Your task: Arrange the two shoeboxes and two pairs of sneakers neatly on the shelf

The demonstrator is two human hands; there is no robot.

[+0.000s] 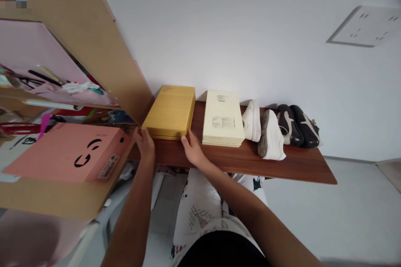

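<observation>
A closed yellow box (pixel 171 110) lies flat on the brown wooden shelf board (pixel 300 167), its back end by the wall. My left hand (pixel 145 144) is at its front left corner, the thumb against the edge. At the front right corner my right hand (pixel 192 148) presses its thumb and fingers to the side, so the box is held between both hands. Some fingertips are hidden behind the box. To the right, with a gap, lies a cream box (pixel 223 119) with small print on its lid.
Beside the cream box stand white sneakers (pixel 252 121), one leaning with its sole showing, and dark shoes (pixel 290 125). On the left, a pink box (pixel 75 152) rests on a desk (pixel 59 198) under a wooden side panel (pixel 103 46). A socket plate (pixel 366 27) is on the wall.
</observation>
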